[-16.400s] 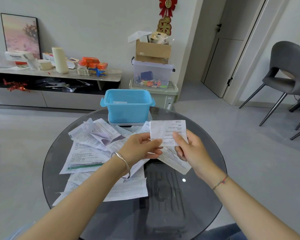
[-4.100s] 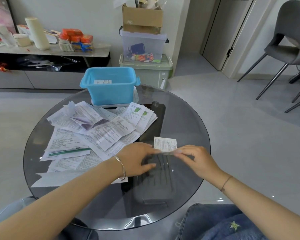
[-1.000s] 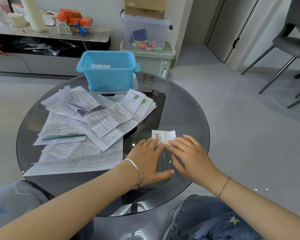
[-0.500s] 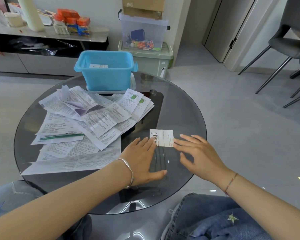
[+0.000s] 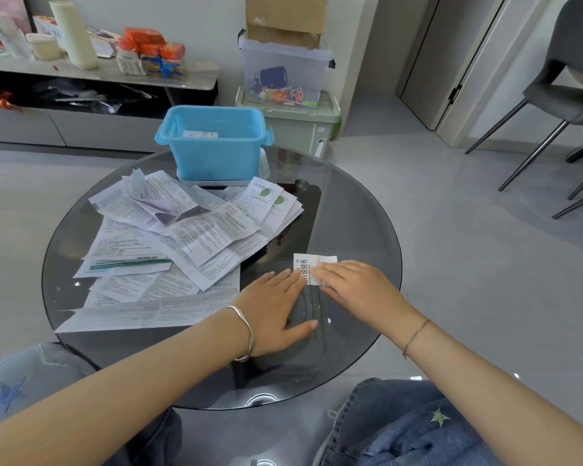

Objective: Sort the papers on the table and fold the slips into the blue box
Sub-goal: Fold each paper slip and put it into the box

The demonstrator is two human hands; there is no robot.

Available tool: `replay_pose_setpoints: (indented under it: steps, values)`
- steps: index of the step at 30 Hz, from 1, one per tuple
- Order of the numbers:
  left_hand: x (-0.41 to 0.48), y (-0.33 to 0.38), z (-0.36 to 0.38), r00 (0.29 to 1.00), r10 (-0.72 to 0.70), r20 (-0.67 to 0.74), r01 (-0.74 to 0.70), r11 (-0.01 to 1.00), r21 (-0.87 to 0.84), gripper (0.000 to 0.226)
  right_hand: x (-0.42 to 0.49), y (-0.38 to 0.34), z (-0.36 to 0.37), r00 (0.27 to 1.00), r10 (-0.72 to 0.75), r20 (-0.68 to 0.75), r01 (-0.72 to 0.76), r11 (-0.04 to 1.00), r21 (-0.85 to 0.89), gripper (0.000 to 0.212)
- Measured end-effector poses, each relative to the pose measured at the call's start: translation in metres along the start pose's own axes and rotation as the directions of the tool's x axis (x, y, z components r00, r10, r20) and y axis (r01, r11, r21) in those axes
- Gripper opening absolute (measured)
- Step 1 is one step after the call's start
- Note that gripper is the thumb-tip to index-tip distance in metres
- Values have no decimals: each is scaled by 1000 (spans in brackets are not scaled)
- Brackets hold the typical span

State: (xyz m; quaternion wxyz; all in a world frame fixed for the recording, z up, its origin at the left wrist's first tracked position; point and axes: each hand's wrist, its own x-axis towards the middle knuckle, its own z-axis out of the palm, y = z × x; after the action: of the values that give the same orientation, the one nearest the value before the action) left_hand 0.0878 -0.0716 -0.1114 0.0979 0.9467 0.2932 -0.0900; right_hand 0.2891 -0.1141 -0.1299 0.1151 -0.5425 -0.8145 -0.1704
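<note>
Right hand [image 5: 357,290] lies flat with straight fingers on the folded slip [image 5: 304,264], covering its near right part. The left hand [image 5: 275,307] lies flat just beside it, with its fingertips touching the left edge of the slip. Neither hand grips anything; both only press. The slip rests on the bare dark glass of the bench [image 5: 357,213], on the person's right side, apart from the pile of papers [image 5: 182,237] that is spread on the left half. The step in hand seems to be the flattening of a fold. To do it well, I think the left hand should hold the slip in place while the right fingers slide along the crease from one end to the other, because on smooth glass a thin paper slips away easily. The edges should meet evenly before the pressing, otherwise the fold comes out crooked. The blue box [image 5: 216,159] stands at the far side of the bench, behind the pile, and one small paper [image 5: 200,133] already shows inside it. The folded slip must be lifted over the pile to arrive there, so a pinch at the crease is probably the safest grip.
</note>
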Motion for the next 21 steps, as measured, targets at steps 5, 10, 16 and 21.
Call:
replay_pose_setpoints:
  steps: [5,10,16,21]
  values:
    - [-8,-5,-21,993,-9,-115,-14,980,-201,61,1,2,1,998,-47,35,49,998,-43,51]
    - [-4,-4,-47,918,-221,-330,-50,761,-647,70,12,-2,-19,876,483,-16,-429,794,431,34]
    - [20,-11,-51,882,-450,-142,14,327,-945,26,33,-16,-55,655,603,455,-459,-161,874,26]
    - [19,-13,-47,903,-411,-128,9,316,-949,30,39,-16,-54,598,642,480,-525,-139,840,26]
